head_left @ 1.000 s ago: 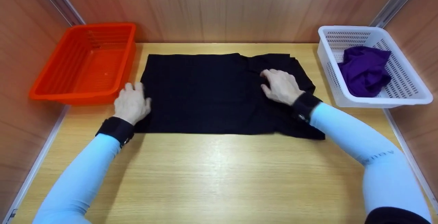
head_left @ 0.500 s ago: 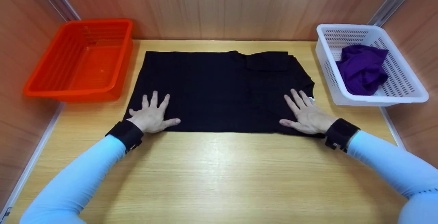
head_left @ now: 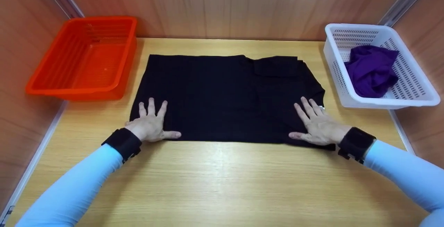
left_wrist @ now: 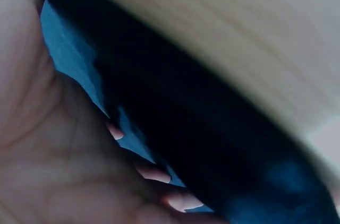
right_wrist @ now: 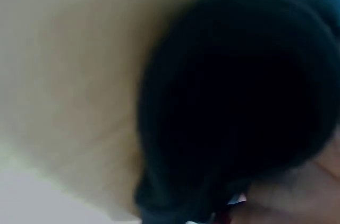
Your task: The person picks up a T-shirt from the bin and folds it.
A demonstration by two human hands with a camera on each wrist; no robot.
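Note:
A black shirt (head_left: 222, 95) lies folded lengthwise into a long flat shape across the table, one short sleeve turned in at the far right. A small white label (head_left: 322, 107) shows at its right end, by the neck. My left hand (head_left: 149, 124) rests on its near left corner, fingers straight and spread. At the near right corner, my right hand (head_left: 318, 126) lies likewise spread on the cloth. In the left wrist view dark fabric (left_wrist: 175, 102) runs beside the palm; in the right wrist view a blurred dark fold (right_wrist: 234, 96) fills the middle.
An orange basket (head_left: 119, 78) stands at the far left with nothing visible inside. At the far right, a white basket (head_left: 392, 103) holds a crumpled purple cloth (head_left: 372, 71). Wood-patterned walls (head_left: 225, 8) enclose the table (head_left: 222, 185) at the back and sides.
From the shirt's left edge and upper right part, both hands have moved to its near corners and spread flat. The right sleeve area looks smoother, and the shirt has slid slightly toward me.

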